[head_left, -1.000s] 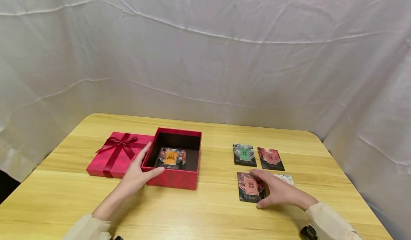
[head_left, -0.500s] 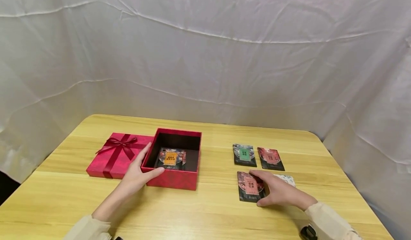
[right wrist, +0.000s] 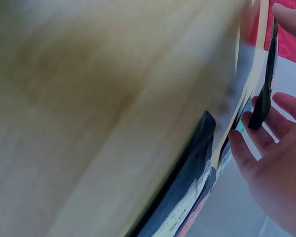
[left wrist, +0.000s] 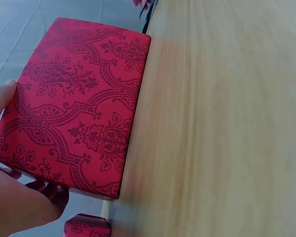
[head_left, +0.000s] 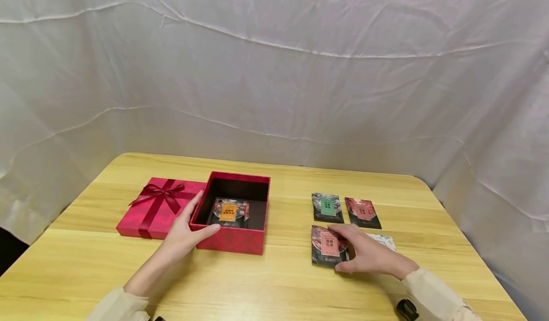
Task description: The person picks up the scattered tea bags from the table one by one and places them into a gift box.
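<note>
My left hand holds the near left corner of an open red gift box, thumb at the front rim and fingers along the left side. Inside the box lies a tea packet with an orange label, overlapping another packet. To the right, my right hand pinches a black tea packet with a pink label by its right side. The right wrist view shows this packet edge-on between thumb and fingers, raised off the table. A whitish packet is partly hidden behind the right hand.
A green-labelled packet and a red-labelled one lie beyond my right hand. The red box lid with its ribbon bow rests left of the box. A pale cloth hangs behind the wooden table.
My right hand has lifted the pink-labelled tea packet and shifted slightly left and away from me with it. The left hand and gift box look unmoved.
</note>
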Demonstrator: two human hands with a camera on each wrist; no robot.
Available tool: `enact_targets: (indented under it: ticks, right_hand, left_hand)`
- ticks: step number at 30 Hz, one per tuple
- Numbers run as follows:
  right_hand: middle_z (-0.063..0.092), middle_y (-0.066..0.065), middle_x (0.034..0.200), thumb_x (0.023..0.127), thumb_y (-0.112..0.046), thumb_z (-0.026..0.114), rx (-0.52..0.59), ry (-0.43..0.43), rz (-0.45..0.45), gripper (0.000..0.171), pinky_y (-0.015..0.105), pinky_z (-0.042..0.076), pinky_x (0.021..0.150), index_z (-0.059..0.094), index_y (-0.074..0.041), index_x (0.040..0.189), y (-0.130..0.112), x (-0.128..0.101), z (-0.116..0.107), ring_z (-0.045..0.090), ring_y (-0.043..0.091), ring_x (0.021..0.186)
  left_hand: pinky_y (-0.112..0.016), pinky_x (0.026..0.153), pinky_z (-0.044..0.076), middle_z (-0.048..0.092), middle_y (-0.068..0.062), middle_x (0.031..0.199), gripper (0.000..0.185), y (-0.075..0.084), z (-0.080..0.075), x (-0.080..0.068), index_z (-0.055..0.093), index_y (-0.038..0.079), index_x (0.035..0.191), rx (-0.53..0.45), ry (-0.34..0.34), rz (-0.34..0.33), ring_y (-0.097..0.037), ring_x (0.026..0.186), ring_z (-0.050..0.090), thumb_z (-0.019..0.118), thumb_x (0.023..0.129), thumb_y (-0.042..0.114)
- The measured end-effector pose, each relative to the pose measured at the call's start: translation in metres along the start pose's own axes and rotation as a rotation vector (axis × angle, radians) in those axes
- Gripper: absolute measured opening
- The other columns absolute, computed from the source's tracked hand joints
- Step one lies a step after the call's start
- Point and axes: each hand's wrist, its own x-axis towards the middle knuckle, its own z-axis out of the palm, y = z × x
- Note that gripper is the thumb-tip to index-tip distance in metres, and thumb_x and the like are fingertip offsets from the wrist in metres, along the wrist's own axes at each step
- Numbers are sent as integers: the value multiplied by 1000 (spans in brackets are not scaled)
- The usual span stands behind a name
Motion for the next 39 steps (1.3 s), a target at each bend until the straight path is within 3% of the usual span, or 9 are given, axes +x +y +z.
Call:
enact_targets:
  ticks: [11,32,39]
  right_hand:
    - [47,15,137,73,-40,82,-43,28,-22,86,55,42,96,45,0,141,-2,3,0,45,29,121]
    - [43,17,139,79,-40,77,-4,44,1,81,57,43,93,43,-3,143,-12,6,-9,45,31,121]
    - [41,19,142,79,-38,77,17,42,0,83,60,38,97,41,-3,145,-16,13,-13,40,37,128]
  left_hand:
    - [-70,105,17,16,-18,157,92,-1,1,0,14,19,157,0,4,7,-41,142,12,73,86,26]
    - [-68,105,19,17,-18,157,93,-2,0,1,13,20,157,-7,4,11,-40,141,15,73,86,26]
    - [-68,105,18,17,-18,157,92,-2,0,1,14,20,157,-8,2,13,-40,142,13,73,86,26]
